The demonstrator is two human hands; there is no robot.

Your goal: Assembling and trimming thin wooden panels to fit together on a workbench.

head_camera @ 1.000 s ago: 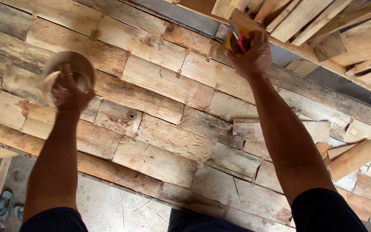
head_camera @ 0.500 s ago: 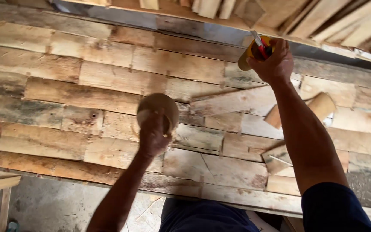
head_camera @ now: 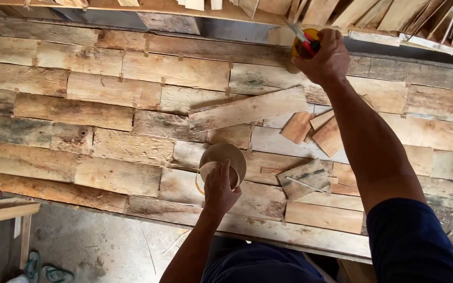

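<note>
A worktop of patchwork planks [head_camera: 106,105], weathered and uneven in colour, fills most of the view. A long loose board [head_camera: 247,108] lies tilted across its middle. To the right of it rests a cluster of short offcuts [head_camera: 315,131], and a nailed scrap block [head_camera: 303,179] sits below them.

The left hand [head_camera: 220,191] is closed around a roll of tan tape [head_camera: 222,162], gripping it through the core just above the planks near the front edge. The right hand [head_camera: 325,60] is clenched on a yellow tape measure [head_camera: 303,46] (red detail visible at the thumb) at the far edge of the worktop, well apart from the roll.
</note>
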